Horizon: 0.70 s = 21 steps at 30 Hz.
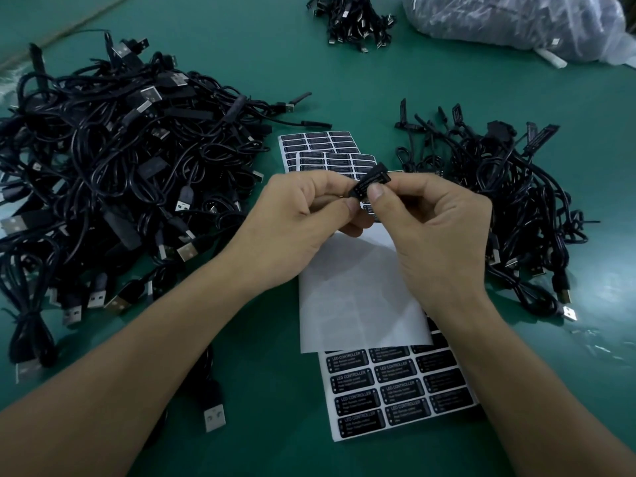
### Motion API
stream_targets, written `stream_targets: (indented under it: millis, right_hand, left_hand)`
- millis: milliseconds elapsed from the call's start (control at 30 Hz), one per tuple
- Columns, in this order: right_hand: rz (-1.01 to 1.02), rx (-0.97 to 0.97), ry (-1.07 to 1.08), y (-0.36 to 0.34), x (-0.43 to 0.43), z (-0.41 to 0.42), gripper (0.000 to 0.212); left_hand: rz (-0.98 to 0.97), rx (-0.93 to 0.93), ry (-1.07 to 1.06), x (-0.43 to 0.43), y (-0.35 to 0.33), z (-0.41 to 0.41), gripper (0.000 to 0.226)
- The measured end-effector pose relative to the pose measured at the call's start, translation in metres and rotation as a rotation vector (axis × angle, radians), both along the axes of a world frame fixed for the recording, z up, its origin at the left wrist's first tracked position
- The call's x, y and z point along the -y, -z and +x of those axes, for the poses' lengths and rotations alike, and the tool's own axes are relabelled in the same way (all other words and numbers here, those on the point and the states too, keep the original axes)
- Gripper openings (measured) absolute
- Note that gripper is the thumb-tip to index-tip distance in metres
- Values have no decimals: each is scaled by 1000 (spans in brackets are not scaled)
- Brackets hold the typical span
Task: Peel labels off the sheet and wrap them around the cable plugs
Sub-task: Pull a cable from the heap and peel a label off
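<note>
Both hands meet over the middle of the green table. My left hand [296, 215] and my right hand [433, 228] pinch a small black cable plug [370, 180] between thumbs and fingertips, with a black "LED CONTROLLER" label lying around it. A sheet of black labels [389, 387] lies below my hands, partly covered by a bare white backing sheet [358, 297]. More label sheets [320, 149] lie just beyond my hands. The plug's cable is hidden behind my hands.
A big tangle of black USB cables [113, 173] fills the left. A smaller cable pile [509, 201] with labelled plugs lies on the right. Far back sit a cable bundle [354, 18] and a clear plastic bag [516, 22] of cables.
</note>
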State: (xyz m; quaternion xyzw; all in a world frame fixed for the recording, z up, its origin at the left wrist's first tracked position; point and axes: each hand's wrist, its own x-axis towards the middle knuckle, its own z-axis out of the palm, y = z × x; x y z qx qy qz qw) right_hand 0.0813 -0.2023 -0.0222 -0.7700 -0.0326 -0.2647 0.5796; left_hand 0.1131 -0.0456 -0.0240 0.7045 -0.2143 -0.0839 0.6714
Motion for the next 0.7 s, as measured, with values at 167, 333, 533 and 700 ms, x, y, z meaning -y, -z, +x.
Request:
stream_targets:
  millis: [167, 333, 533, 700]
  right_hand:
    - [10, 5, -10, 1, 0, 1, 17]
    - [9, -1, -23, 0, 2, 2, 18]
    - [-23, 9, -9, 0, 2, 1, 19]
    - [-13, 10, -3, 0, 1, 1, 18]
  left_hand:
    - [-6, -14, -4, 1, 0, 0, 18]
    - [3, -9, -4, 1, -1, 0, 20]
    - [14, 2, -9, 2, -1, 0, 19]
    - [16, 6, -13, 2, 0, 0, 18]
